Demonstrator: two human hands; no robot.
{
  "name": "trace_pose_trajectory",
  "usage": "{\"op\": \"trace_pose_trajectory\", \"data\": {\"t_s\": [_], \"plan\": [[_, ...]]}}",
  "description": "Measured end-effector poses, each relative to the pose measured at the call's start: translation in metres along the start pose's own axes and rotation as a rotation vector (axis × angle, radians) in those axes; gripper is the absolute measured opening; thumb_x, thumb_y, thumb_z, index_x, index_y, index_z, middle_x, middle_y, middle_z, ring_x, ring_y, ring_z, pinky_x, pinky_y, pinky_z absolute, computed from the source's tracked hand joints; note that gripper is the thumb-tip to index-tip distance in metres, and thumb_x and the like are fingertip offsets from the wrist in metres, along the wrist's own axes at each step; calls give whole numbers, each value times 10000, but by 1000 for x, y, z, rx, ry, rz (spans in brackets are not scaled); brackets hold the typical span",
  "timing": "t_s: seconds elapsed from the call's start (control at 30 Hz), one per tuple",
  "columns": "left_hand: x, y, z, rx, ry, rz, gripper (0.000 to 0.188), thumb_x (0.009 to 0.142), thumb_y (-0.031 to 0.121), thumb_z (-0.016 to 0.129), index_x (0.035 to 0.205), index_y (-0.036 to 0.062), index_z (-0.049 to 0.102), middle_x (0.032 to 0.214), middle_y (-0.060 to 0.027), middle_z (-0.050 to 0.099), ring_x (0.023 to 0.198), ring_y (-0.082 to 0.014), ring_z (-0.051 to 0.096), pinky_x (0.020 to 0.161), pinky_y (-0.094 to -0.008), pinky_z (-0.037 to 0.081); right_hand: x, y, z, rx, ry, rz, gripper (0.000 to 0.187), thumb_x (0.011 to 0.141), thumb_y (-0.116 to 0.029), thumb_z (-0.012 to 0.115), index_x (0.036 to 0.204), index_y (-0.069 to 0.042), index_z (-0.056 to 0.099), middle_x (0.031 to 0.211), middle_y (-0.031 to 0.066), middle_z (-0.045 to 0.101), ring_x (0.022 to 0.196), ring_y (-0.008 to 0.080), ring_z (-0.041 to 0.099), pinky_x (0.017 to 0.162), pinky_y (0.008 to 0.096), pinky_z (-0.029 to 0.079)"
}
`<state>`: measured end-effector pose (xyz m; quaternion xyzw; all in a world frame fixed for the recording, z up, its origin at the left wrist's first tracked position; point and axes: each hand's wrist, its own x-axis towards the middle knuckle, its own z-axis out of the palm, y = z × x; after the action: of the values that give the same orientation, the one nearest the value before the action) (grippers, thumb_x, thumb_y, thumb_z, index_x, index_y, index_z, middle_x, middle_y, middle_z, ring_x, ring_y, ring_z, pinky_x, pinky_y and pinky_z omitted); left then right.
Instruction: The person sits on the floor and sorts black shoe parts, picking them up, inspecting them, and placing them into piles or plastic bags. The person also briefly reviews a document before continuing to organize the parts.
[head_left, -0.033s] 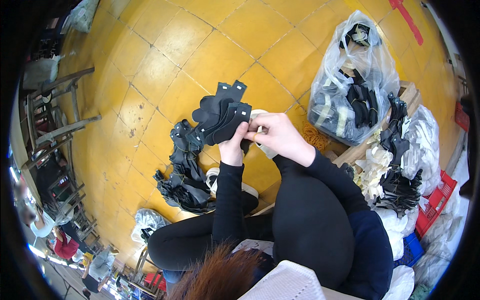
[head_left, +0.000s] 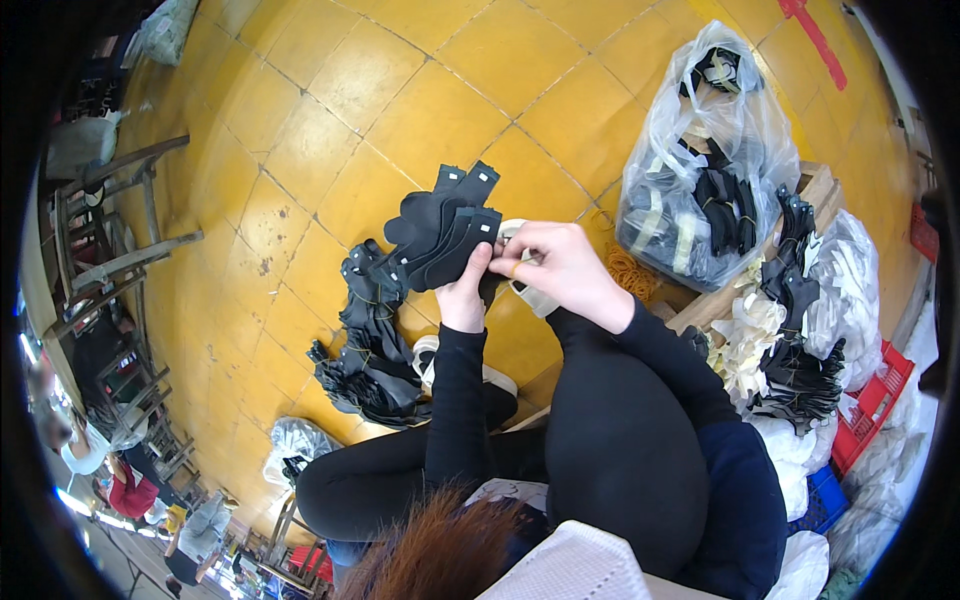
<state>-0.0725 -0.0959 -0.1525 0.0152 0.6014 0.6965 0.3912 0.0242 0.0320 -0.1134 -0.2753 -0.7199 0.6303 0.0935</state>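
My left hand is closed on a fanned stack of flat, dark, curved cut pieces, several with a small white label near one end. Thumb on top, it grips the near right edge of the stack. Right beside it, my right hand has its fingers pinched together at the same edge. A thin yellow rubber band shows at those fingertips; how far it goes round the stack is hidden. On the floor below and left of the stack lies a heap of banded bundles of similar black pieces.
Loose yellow rubber bands lie on the tiled floor beside a clear plastic bag of black bundles. More black bundles, cream pieces, a red crate and a blue crate stand at right. Wooden stools line the left.
The stack's far end tilts very slightly to the right, and the right hand's fingers have shifted a little at its edge. Both hands otherwise keep their places.
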Motion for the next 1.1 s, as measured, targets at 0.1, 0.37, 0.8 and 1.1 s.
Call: {"op": "trace_pose_trajectory", "data": {"t_s": [0.1,0.37,0.8,1.1], "plan": [[4,10,-2,139,-101,-18,290,794,16,691,1076,2,628,969,-66,663,836,-146,627,792,-274,504,1,-10,-20,-145,188,-183,360,683,-131,765,1008,-56,632,934,59,629,680,156,506,622,261,424],[4,9,10,-640,-336,-573,468,945,227,530,1367,78,394,1282,-134,512,1154,-249,543,968,-353,457,7,-33,-29,-508,-35,-667,583,664,-287,771,1197,-120,602,1194,3,623,761,196,514,759,290,442],[4,23,25,64,-491,-6,792,819,88,687,1448,82,207,1273,-115,509,1120,-229,556,966,-363,472,-5,-26,-18,-604,97,-782,461,663,-328,753,1112,-272,666,1292,-35,524,892,153,492,753,289,405],[4,28,1,339,-523,106,545,772,92,720,1249,16,468,1051,-41,569,973,-152,546,863,-312,454,-3,-14,-28,-248,222,-617,166,717,-62,723,877,-73,681,821,39,626,730,217,597,629,316,440]]}}
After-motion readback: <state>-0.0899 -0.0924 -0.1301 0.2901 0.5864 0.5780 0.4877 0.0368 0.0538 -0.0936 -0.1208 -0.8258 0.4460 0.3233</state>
